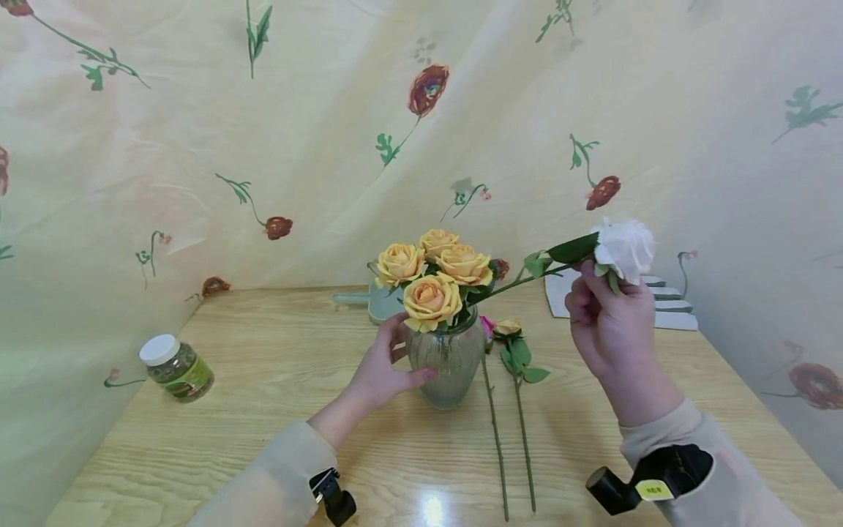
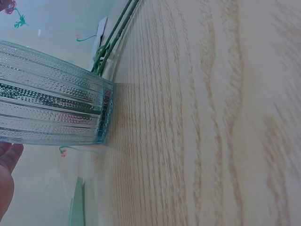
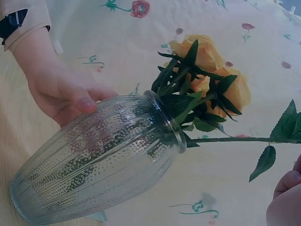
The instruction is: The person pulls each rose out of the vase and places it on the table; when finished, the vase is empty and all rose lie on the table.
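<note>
Lower left, the green label (image 1: 189, 379) on a jar (image 1: 173, 357) is illegible. Centre, the left hand (image 1: 385, 369) grips a clear ribbed vase (image 1: 454, 362); at right, the right hand (image 1: 612, 318) pinches a ruffled white rose (image 1: 627, 251).

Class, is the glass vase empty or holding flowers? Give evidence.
Not empty: yellow roses rise from the glass vase, and dark green shows through its wall.

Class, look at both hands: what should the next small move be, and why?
Probably the right hand should raise the white rose toward upright: its stem slants sideways at the mouth of the vase, while the left hand holds the vase.
</note>
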{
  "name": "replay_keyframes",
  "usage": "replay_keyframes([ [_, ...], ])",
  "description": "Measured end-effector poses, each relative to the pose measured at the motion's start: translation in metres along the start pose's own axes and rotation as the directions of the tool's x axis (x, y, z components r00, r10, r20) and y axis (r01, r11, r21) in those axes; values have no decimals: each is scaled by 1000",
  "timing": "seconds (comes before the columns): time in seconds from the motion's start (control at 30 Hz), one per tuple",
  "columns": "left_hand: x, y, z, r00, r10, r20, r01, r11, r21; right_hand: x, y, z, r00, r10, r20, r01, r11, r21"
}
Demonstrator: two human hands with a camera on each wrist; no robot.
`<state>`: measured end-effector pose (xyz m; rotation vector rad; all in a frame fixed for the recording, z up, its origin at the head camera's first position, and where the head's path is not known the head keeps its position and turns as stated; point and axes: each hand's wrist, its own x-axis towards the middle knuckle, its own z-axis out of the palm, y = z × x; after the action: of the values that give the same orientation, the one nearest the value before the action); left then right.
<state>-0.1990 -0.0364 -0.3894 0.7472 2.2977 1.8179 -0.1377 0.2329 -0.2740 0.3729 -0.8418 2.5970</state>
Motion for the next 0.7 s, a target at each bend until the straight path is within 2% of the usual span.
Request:
replay_keyframes([
  [0.3, 0, 2, 0, 999, -33, -8, 33, 999, 25, 5, -20, -12, 998, -46, -40, 51, 989, 136],
  [0.7, 0, 3, 0, 1000, -10, 0, 10, 1000, 6, 11, -40, -28, 993, -40, -107, 66, 966, 252],
])
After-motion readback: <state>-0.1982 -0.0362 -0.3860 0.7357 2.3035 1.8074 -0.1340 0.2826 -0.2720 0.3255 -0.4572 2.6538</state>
